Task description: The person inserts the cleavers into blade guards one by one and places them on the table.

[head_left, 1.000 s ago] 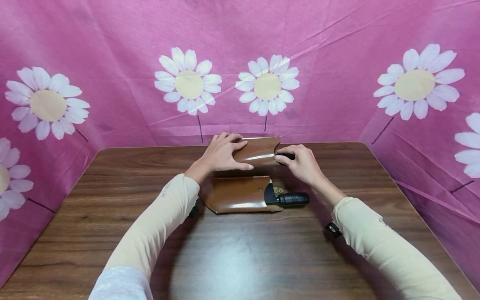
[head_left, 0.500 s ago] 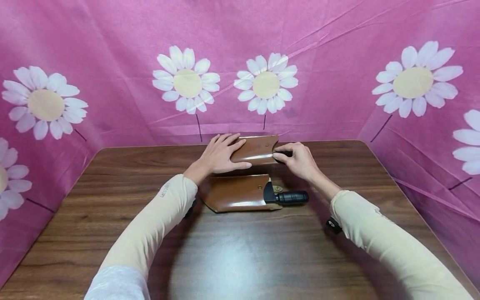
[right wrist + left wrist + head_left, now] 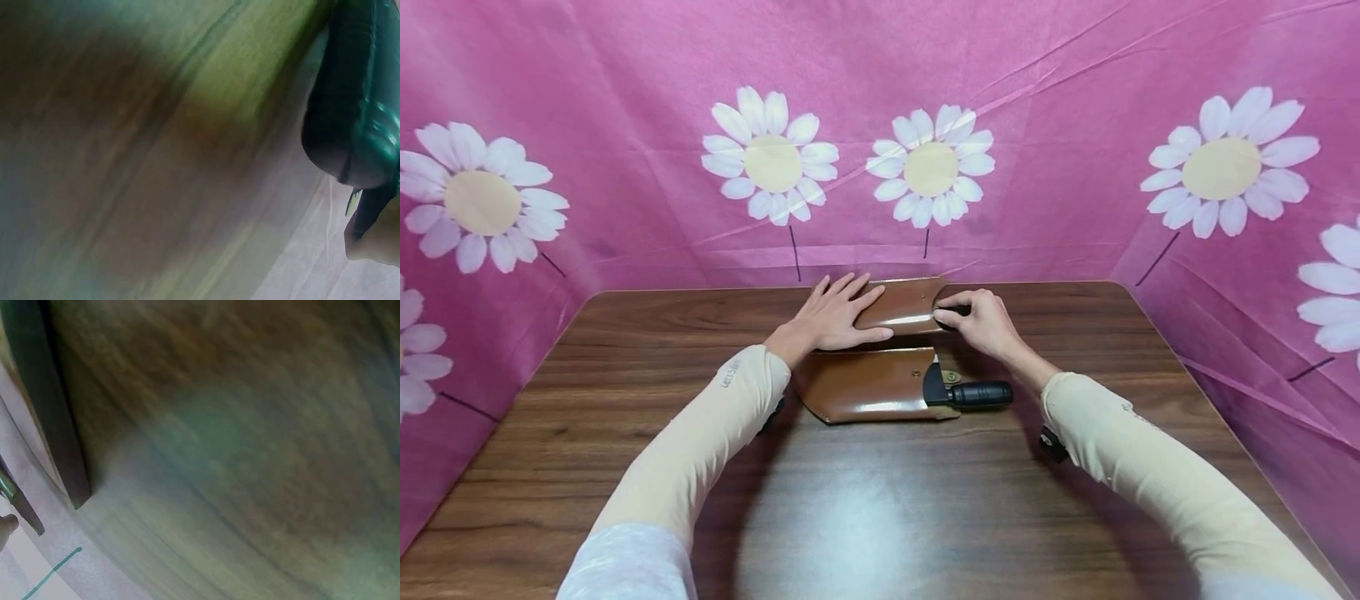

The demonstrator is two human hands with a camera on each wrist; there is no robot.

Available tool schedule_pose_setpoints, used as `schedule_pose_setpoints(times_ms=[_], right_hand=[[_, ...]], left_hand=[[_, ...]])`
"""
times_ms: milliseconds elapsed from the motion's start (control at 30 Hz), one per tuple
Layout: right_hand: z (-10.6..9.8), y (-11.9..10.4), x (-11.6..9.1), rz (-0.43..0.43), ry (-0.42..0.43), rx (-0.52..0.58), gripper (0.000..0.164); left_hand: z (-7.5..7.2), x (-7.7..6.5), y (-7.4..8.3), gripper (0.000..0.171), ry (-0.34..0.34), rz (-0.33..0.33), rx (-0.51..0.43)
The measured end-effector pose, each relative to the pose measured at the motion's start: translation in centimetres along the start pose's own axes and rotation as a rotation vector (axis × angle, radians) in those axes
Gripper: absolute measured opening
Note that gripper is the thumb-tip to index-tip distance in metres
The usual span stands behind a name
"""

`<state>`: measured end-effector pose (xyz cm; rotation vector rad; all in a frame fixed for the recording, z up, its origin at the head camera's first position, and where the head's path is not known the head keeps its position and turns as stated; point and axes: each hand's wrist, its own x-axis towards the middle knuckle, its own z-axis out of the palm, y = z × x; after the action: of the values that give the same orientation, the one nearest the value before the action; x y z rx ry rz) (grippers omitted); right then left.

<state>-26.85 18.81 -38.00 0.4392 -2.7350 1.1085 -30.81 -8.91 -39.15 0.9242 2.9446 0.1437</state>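
Two brown leather sheaths lie one behind the other on the table. My left hand [image 3: 833,319] rests on the left part of the far sheath [image 3: 904,304], fingers straight and spread. At its right mouth, my right hand [image 3: 987,323] pinches the black handle [image 3: 375,209] of a knife between thumb and fingers; its blade is hidden inside. The near sheath [image 3: 868,385] holds a broad dark-bladed knife whose ribbed black handle [image 3: 983,394] sticks out to the right. That handle looms large in the right wrist view. Neither hand touches the near sheath's front.
Both things sit on a wood-grain table [image 3: 880,492], the far sheath close to its back edge. A pink cloth with white daisies [image 3: 880,50] hangs behind and at both sides. A snap tab [image 3: 951,377] lies beside the near handle.
The far sheath has slid slightly left and toward me, together with both hands. My left fingers lie more spread. The near sheath stays in place while the head view shifts a little.
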Motion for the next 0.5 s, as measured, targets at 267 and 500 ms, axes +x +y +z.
schedule_pose_setpoints(times_ms=[267,500], right_hand=[[1.1,0.8,0.4,0.071,-0.023,0.038,0.026],[1.6,1.5,0.7,0.099,-0.066,0.05,0.027]], left_hand=[[0.7,0.3,-0.3,0.091,-0.064,-0.02,-0.024],[1.5,0.7,-0.5,0.089,-0.11,-0.041,-0.035]])
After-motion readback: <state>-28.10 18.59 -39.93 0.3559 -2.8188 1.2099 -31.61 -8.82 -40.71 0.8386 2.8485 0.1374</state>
